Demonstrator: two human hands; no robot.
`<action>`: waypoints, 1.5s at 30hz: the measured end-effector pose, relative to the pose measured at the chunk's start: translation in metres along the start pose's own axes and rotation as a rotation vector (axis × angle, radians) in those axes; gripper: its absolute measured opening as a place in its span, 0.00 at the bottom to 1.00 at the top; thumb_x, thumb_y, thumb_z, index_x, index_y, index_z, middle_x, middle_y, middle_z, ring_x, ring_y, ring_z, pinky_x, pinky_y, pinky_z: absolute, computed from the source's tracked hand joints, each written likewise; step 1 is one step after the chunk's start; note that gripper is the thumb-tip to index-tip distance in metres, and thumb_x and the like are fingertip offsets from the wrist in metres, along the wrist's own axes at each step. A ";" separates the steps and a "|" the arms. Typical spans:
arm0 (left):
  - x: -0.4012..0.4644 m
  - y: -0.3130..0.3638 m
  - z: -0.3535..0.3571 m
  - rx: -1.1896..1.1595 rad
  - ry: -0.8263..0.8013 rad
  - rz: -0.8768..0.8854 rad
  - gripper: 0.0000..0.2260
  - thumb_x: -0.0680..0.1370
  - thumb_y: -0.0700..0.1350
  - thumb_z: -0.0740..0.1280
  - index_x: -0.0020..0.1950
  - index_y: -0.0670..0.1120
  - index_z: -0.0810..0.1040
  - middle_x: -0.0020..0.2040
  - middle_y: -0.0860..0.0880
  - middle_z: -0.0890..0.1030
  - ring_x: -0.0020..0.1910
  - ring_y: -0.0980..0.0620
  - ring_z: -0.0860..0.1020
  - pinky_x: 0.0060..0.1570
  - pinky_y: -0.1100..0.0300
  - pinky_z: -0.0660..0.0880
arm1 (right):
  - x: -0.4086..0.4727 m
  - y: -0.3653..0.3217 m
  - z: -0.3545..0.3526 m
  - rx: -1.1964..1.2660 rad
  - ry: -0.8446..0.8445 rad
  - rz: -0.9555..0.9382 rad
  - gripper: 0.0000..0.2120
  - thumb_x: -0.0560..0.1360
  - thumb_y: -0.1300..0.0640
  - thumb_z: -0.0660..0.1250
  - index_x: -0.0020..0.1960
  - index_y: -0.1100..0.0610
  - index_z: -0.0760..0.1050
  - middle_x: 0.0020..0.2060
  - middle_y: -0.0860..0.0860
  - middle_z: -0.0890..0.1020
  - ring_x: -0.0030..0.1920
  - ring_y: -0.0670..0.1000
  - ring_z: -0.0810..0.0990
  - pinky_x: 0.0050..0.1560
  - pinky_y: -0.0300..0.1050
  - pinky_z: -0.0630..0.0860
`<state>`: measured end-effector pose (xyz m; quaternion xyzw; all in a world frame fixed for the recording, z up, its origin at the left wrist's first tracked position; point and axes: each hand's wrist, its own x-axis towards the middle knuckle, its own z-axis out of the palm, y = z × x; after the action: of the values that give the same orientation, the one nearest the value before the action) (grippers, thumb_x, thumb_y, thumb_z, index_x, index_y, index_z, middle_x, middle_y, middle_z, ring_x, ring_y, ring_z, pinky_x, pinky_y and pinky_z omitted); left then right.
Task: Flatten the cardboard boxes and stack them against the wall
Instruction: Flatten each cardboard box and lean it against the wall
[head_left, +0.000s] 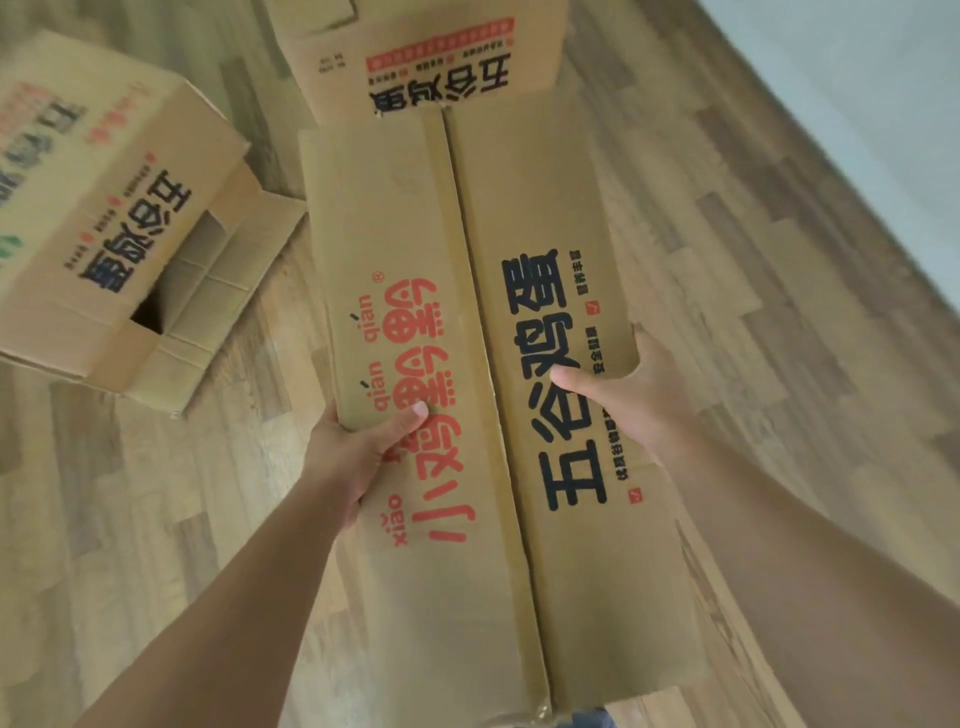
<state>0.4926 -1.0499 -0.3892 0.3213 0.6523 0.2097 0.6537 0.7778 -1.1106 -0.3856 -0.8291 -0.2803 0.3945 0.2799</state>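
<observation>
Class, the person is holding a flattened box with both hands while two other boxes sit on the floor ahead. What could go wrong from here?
1. The flat box is long, and the left hand and right hand both grip it at its side edges near one end; the far end might sag or fold along the centre crease.
2. The open box and the far box lie on the floor ahead, so the person could trip on them, since the held box hides the feet.
</observation>
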 end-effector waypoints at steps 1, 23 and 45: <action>-0.009 0.011 0.008 0.027 -0.027 0.024 0.30 0.65 0.48 0.85 0.65 0.49 0.79 0.52 0.47 0.89 0.48 0.44 0.89 0.51 0.42 0.84 | -0.011 -0.002 -0.016 0.023 0.032 0.005 0.43 0.59 0.30 0.81 0.68 0.43 0.73 0.54 0.40 0.83 0.57 0.49 0.82 0.58 0.58 0.81; -0.369 0.008 0.307 0.570 -0.759 0.382 0.29 0.61 0.49 0.82 0.59 0.53 0.77 0.49 0.50 0.88 0.42 0.57 0.86 0.38 0.63 0.79 | -0.397 0.197 -0.341 0.465 0.834 0.279 0.39 0.58 0.36 0.85 0.64 0.43 0.73 0.50 0.39 0.83 0.54 0.49 0.84 0.52 0.55 0.85; -0.706 -0.392 0.609 0.971 -1.058 0.277 0.38 0.58 0.59 0.81 0.65 0.53 0.74 0.53 0.52 0.84 0.50 0.51 0.79 0.59 0.46 0.74 | -0.739 0.643 -0.527 0.666 1.172 0.625 0.53 0.48 0.25 0.81 0.67 0.46 0.72 0.55 0.45 0.85 0.55 0.52 0.86 0.52 0.59 0.87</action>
<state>0.9936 -1.9053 -0.1894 0.7130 0.2219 -0.2057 0.6326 0.9693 -2.1869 -0.1779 -0.8160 0.2985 0.0128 0.4948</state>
